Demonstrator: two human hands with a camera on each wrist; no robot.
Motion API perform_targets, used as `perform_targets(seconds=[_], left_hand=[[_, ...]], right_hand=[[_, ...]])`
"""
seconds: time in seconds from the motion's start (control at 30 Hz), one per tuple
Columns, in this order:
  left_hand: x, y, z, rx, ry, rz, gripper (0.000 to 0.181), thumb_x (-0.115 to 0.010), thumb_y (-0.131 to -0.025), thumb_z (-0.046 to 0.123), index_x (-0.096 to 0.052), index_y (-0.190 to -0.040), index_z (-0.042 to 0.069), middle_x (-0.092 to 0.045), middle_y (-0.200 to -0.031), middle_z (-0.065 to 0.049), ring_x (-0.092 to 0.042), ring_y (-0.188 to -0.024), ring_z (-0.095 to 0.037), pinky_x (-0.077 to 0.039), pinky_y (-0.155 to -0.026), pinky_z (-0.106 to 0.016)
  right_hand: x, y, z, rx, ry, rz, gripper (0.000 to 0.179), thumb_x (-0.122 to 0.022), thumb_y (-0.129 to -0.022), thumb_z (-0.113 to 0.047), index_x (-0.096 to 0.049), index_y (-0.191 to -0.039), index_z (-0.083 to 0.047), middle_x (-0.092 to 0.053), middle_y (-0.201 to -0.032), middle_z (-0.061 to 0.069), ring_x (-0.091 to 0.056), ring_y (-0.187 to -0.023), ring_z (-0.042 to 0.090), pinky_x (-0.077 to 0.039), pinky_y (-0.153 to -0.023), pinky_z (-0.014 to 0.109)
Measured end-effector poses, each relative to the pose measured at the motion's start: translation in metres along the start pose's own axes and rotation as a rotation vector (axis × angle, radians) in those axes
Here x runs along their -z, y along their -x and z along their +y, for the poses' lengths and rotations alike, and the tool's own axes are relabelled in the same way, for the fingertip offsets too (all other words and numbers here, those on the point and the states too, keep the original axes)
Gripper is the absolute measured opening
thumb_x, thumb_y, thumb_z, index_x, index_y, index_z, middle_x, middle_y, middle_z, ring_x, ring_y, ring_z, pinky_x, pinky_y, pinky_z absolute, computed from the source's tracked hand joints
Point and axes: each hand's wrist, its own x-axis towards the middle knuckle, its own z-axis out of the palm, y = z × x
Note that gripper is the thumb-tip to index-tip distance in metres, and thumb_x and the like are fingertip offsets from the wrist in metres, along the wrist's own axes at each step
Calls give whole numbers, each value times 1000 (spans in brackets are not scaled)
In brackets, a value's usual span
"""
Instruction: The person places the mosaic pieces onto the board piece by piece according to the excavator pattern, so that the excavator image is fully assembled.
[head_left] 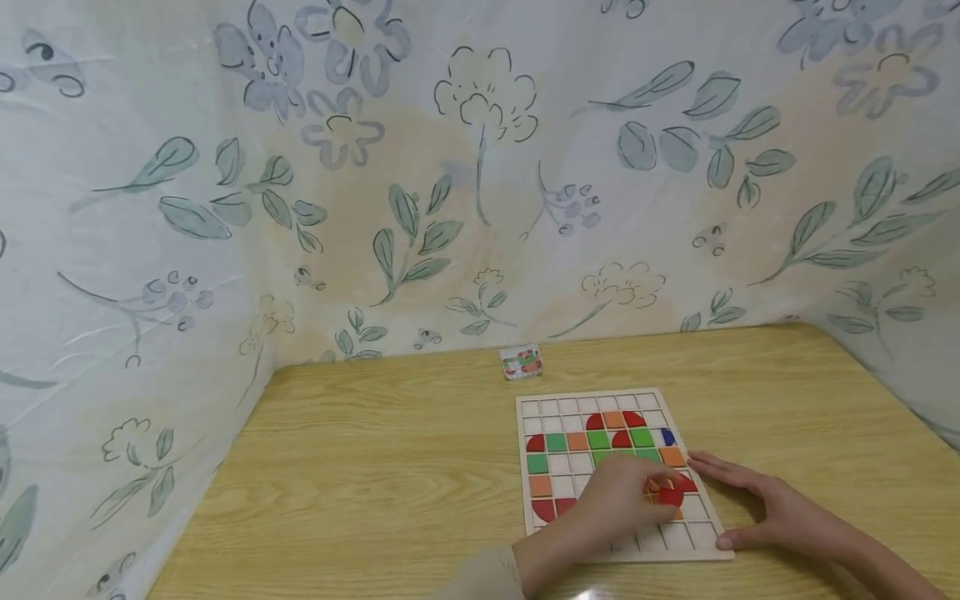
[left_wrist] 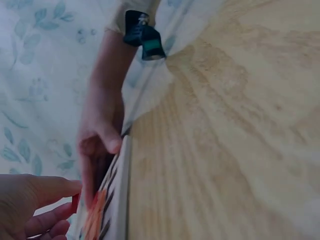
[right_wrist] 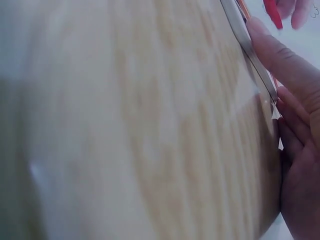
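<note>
My left hand (head_left: 618,496) reaches over a pale wooden grid board (head_left: 652,546) and pinches a small red tile (left_wrist: 75,203) between thumb and fingers. In the head view this hand covers part of the lower middle of the grid. Red rounded tiles (head_left: 543,510), orange squares (head_left: 540,486) and green squares (head_left: 597,439) fill several cells, with a blue-and-white tile (head_left: 667,437) near the right side. My right hand (head_left: 780,508) lies along the board's right edge, fingers extended against the side and thumb at the near corner.
A small card (head_left: 521,362) with a coloured grid pattern lies behind the board. The wood-grain table (head_left: 375,467) stretches left of it. Flower-printed cloth (head_left: 480,183) hangs around the back and sides.
</note>
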Motion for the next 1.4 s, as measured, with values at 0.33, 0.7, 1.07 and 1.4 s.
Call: perform_targets(seconds=[0.33,0.7,1.07,1.4], left_hand=[[-20,-10,4,12,-6,0,25,-73,-78,34,-69,-103,34,-63,-88,28,-47,-82,13,-34,-72,-8],[-31,-12,6,-55,-135,102,28,-73,-75,44,-69,-101,34,-59,-81,26,-42,-79,8,-31,-73,-9],[-32,-12,7,-70,-138,146,24,-72,-76,43,-70,-98,33,-60,-78,25,-40,-72,10,-29,-69,-7],[-29,-14,24,-179,-629,79,17,-56,-85,53,-68,-91,43,-63,-76,30,-44,-69,3,-33,-67,-14]], right_hand=[[4,-3,-1,27,-31,-62,75,-73,-75,-37,-41,-140,-17,-31,-146,-18,-14,-120,-27,-28,-86,4],[5,-4,-1,45,-50,-78,74,-72,-75,-34,-41,-140,-15,-30,-146,-19,-14,-122,-26,-28,-86,5],[5,-3,0,73,-100,-77,75,-73,-75,-31,-40,-140,-11,-28,-146,-21,-15,-123,-25,-23,-88,1],[4,1,3,85,-122,-54,76,-73,-75,-30,-39,-140,-11,-28,-146,-20,-15,-124,-24,-14,-89,-3]])
